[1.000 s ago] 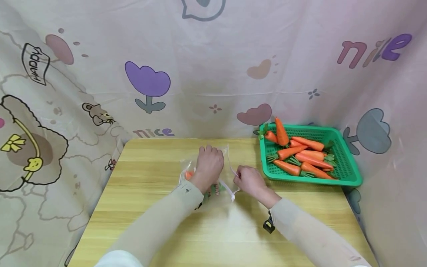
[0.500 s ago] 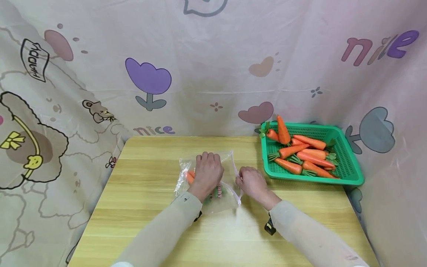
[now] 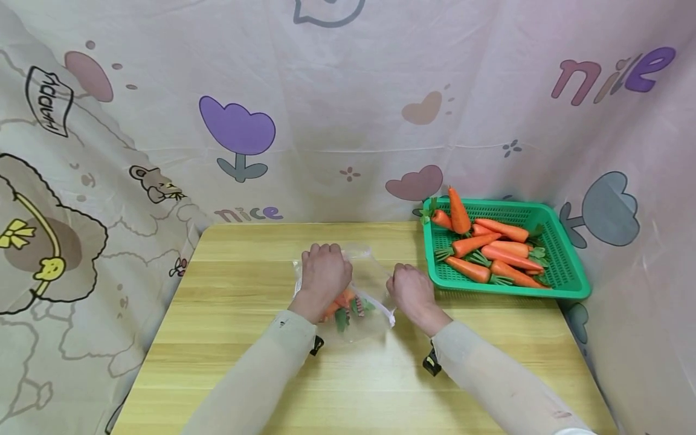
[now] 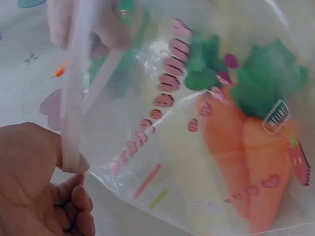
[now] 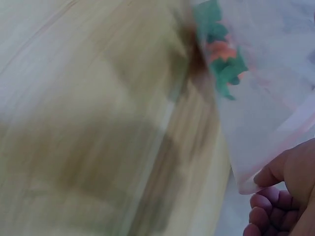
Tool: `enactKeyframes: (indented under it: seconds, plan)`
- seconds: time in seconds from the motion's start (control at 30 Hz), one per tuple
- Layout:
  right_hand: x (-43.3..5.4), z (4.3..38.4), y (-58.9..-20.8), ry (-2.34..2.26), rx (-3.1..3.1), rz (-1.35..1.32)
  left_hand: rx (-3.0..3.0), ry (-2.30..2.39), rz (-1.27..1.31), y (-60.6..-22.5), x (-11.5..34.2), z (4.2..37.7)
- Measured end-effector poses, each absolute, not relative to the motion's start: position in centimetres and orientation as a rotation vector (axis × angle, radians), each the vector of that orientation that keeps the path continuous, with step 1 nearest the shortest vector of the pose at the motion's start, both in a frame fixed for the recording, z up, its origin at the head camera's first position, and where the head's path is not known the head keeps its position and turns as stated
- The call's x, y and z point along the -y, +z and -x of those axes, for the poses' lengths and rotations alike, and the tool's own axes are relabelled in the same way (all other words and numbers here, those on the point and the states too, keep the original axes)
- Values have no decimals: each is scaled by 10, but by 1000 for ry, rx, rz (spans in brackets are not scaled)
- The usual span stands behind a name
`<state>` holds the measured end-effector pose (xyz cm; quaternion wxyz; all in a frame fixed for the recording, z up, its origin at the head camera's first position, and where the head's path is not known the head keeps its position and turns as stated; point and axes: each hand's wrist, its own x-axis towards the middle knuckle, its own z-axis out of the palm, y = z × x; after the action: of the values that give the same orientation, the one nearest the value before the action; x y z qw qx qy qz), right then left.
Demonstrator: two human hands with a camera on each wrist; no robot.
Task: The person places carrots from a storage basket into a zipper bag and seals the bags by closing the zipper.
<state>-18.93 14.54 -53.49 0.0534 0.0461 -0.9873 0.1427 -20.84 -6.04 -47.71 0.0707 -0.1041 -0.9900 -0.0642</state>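
Observation:
A clear zip bag (image 3: pixel 372 275) with pink print is held between my two hands over the table. Inside it lie orange carrots (image 4: pixel 266 167) with green leafy tops, two of them plain in the left wrist view. My left hand (image 3: pixel 326 272) pinches the bag's zip strip (image 4: pixel 74 108) between thumb and fingers, at one end of the mouth. At the other end, my right hand (image 3: pixel 412 293) pinches a corner of the bag with thumb and forefinger, its other fingers curled beneath, as the right wrist view shows. The mouth gapes between the hands.
A green plastic basket (image 3: pixel 571 284) of loose carrots (image 3: pixel 511 258) stands at the table's back right, close beside the right hand. The wooden table (image 3: pixel 234 302) meets a printed curtain (image 3: pixel 326 121) at its back and sides.
My left hand has shifted a little to the left with the bag's edge. The carrots inside now show to the right of the left wrist. My right hand keeps its pinch.

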Motion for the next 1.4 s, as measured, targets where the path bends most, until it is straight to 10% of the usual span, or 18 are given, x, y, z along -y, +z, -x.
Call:
enactKeyframes:
  seconds: [0.7,1.4]
  plan:
    - [-160,180,-520,500,2823,-342,2853,-124,484,-484,59,209]
    - [-313,218,-479,199,2616,-511,2783,-241,494,-482,75,205]
